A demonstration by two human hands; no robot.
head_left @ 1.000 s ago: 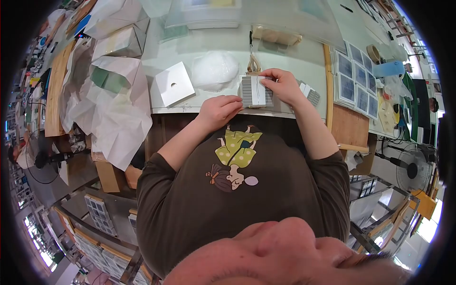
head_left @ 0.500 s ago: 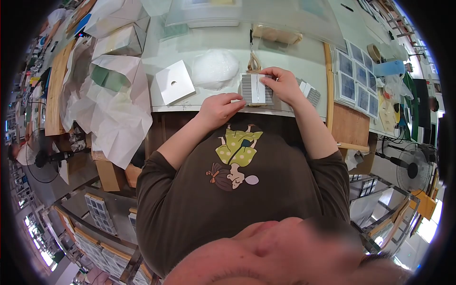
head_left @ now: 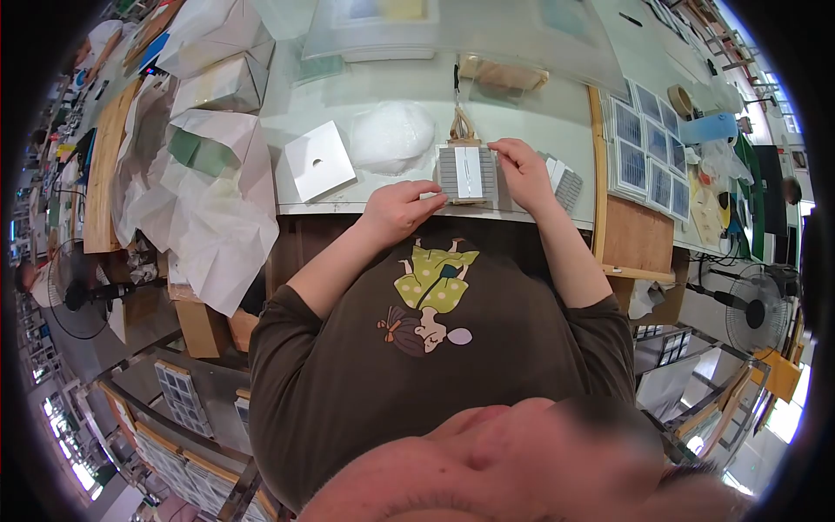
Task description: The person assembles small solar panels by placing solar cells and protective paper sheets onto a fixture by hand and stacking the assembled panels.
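Note:
A small grey ribbed block (head_left: 445, 177) with a white strip (head_left: 469, 174) down its middle lies near the table's front edge. At its lower left corner are the bent fingers of my left hand (head_left: 402, 209), thumb and forefinger against the edge. The thumb and forefinger of my right hand (head_left: 524, 174) are curled at its upper right edge. Brown cords or straps (head_left: 462, 128) with a dark end lie just behind the block. To the right of my right hand, a similar grey ribbed piece (head_left: 567, 184) with a white band is partly hidden.
Left of the block lie a white square card (head_left: 319, 162) with a small notch and a translucent white bundle (head_left: 393, 137). Crumpled white paper (head_left: 217, 226) hangs over the table edge. Dark blue panels (head_left: 644, 143) are stacked at right, beyond a wooden rail (head_left: 599, 165). Clear sheeting (head_left: 470, 30) overhangs the back.
My right thumb and fingers have moved off the white strip to the block's right edge, so more of its top shows. My left hand stays at the left corner.

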